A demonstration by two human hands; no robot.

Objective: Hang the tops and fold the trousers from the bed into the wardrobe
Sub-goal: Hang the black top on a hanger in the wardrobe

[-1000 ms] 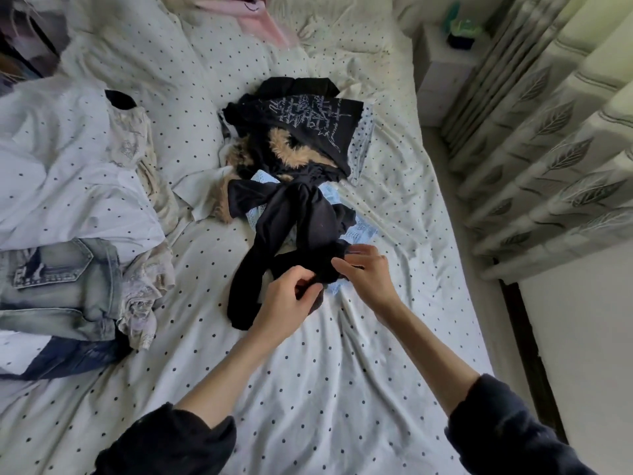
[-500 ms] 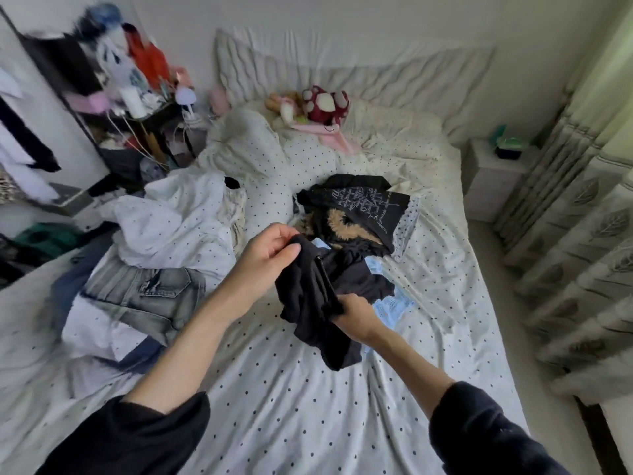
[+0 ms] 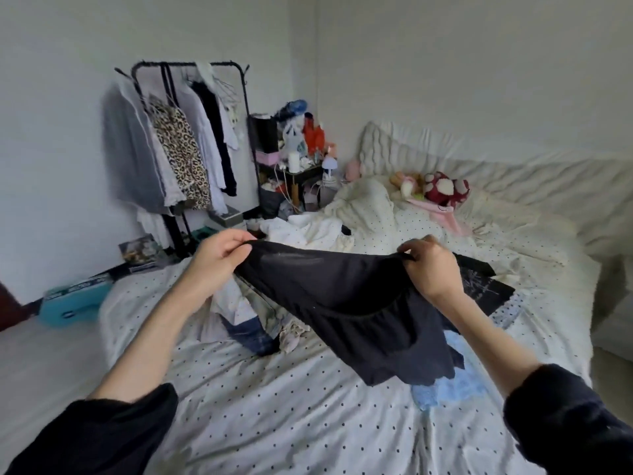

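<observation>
Both hands pinch the top edge of a black garment (image 3: 359, 303), left hand (image 3: 219, 257) at one end, right hand (image 3: 430, 265) at the other, stretching it taut above the middle of the bed (image 3: 291, 416), probably to identify it as top or trousers. More clothes (image 3: 253, 320) lie beneath; the clothes rail (image 3: 191, 138) stands beyond the bed's far-left corner.

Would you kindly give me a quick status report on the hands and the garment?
Left hand, right hand grip black garment by its top edge. Spread above bed. Nothing in the way.
</observation>
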